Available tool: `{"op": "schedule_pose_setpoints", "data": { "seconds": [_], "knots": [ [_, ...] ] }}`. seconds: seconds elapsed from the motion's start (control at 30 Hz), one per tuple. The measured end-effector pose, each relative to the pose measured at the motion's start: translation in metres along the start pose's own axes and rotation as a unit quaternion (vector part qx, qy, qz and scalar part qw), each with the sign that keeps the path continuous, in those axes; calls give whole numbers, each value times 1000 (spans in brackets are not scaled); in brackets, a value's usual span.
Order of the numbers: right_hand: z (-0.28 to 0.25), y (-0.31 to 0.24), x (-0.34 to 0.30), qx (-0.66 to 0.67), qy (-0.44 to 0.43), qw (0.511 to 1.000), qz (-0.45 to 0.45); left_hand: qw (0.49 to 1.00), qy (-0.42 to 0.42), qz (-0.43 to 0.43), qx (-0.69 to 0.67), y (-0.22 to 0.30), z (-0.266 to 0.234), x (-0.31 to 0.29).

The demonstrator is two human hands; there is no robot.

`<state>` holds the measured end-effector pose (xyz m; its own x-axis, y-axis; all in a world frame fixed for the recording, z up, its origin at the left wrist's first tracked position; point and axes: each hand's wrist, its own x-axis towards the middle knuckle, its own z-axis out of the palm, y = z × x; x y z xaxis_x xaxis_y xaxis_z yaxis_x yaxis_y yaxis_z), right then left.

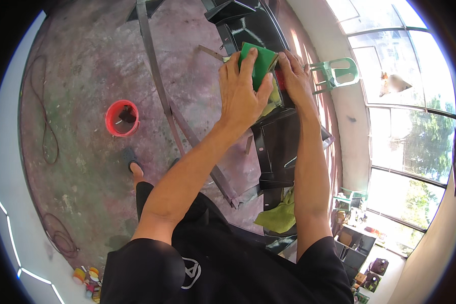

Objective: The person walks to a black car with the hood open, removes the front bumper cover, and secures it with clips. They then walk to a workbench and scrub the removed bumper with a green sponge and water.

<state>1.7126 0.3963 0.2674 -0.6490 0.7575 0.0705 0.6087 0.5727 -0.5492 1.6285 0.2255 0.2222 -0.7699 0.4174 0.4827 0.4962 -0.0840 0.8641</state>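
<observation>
My left hand (242,93) grips a flat, stiff-looking green piece (263,62) with a brownish edge, its thumb and fingers on the green face. I cannot tell whether it is a pad or a folded sheet. At its right edge, the fingertips of my right hand (297,81) are bent against the corner. Just under the hands show a yellow-green cloth (274,99) and a small red item (281,80), both partly hidden. Glossy black moulded panels lie below and around: one panel (251,31) beyond my hands, another panel (278,147) nearer, between my forearms.
Long metal bars (154,58) of a stand run across the stained floor. A red bucket (121,133) with dark items inside stands at left. Another yellow-green cloth (278,217) hangs nearer my body. A green plastic stool (334,74) stands by the windows; a hose (44,114) lies far left.
</observation>
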Motion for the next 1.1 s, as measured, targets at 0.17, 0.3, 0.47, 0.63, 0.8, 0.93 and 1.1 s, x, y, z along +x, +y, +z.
{"op": "schedule_pose_setpoints", "data": {
  "seconds": [0.17,0.3,0.47,0.63,0.8,0.93,1.1],
  "knots": [
    [0,-1,-6,-21,12,999,34,998,-52,5,-35,23,-19,-67],
    [1,8,4,-12,1,1000,-15,999,-26,-17,-20,12,-7,-26],
    [1,2,-2,-21,14,999,33,998,-51,-20,-19,31,-19,-65],
    [1,3,0,-22,16,999,-22,1000,-12,-2,5,11,-9,-12],
    [1,5,1,-29,18,999,-16,998,-50,35,14,39,-20,-50],
    [0,4,-2,-14,15,999,-37,999,-31,11,39,25,-12,-4],
    [3,-2,-6,-27,23,999,28,998,-38,18,55,29,-13,-19]
  ]
}}
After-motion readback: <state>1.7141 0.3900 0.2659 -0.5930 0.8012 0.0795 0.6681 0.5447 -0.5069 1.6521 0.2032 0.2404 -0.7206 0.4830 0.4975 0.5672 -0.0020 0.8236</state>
